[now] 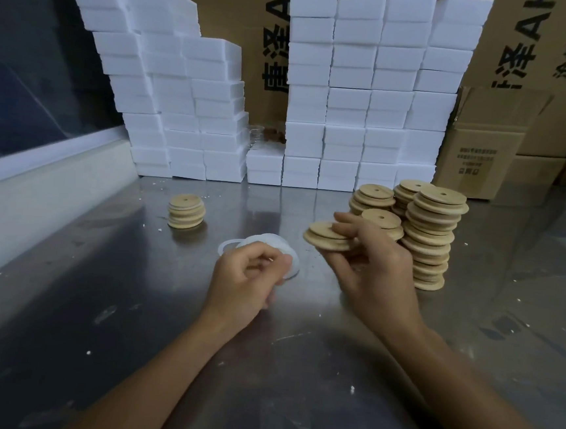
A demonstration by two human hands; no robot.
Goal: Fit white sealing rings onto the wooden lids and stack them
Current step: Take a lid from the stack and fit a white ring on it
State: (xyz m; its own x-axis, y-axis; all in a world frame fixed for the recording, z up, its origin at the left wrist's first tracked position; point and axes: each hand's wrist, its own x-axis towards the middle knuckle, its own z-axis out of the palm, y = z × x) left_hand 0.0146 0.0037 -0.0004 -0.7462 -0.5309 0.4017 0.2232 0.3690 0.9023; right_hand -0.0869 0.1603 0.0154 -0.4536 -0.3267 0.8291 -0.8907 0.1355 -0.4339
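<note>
At lower centre the left hand (247, 279) pinches a white sealing ring (289, 261) from the ring pile (262, 243), while the right hand (369, 263), at centre, grips a bare wooden lid (327, 240); next, the ring likely needs seating around the lid before stacking.

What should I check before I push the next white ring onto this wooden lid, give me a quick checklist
1. Lid in hand: ok. The right hand grips a wooden lid above the table.
2. Ring picked up: cannot tell. The left hand is curled over the pile of white rings; a single ring between the fingers is not clear.
3. Lid's stepped side facing the ring: cannot tell from this angle.
4. Finished stack reachable: ok, it stands alone at far left on the metal table.
5. Supply stacks stable: not ok, the tallest looks uneven and close to the right hand.
</note>
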